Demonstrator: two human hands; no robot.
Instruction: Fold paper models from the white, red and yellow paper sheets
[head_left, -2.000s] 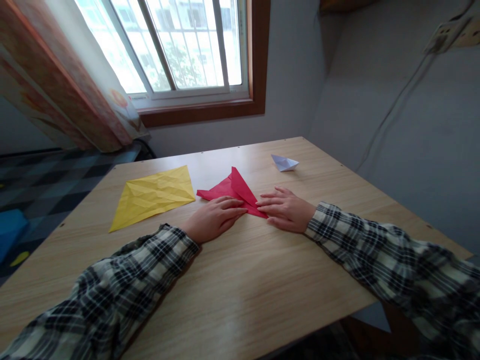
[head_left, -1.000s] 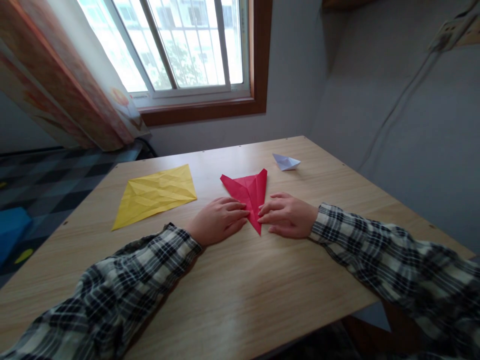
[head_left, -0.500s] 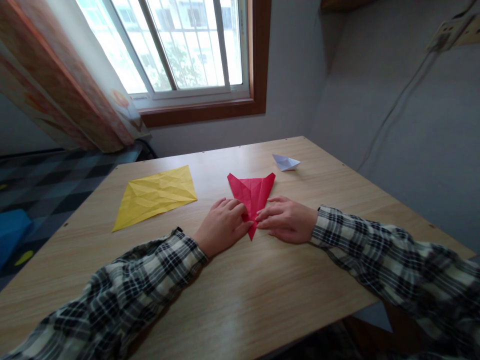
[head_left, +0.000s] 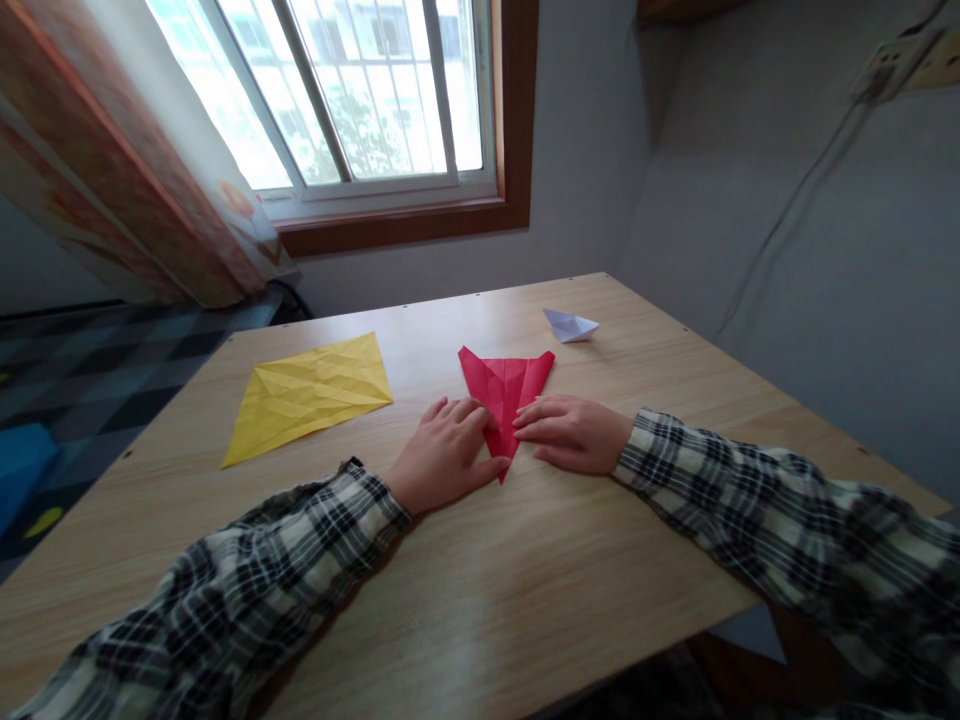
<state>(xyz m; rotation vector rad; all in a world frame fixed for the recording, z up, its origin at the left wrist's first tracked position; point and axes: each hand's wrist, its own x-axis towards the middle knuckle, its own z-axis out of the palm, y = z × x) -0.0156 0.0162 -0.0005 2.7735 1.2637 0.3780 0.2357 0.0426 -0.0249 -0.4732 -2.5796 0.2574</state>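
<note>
Rotated since earlier: red paper [head_left: 506, 385] points toward me; left hand [head_left: 444, 455] and right hand [head_left: 574, 432] press flat, creasing; next, fold accurately

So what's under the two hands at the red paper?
The left hand and right hand press the red paper's narrow end onto the table; the edges beneath their fingers are hidden.

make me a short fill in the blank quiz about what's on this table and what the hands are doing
Both hands press on the folded ____ paper.
The creased sheet lying flat beyond the left hand is ____.
The small white paper boat sits beyond the ____ hand.
The table is made of ____.

Missing words: red; yellow; right; wood
</note>
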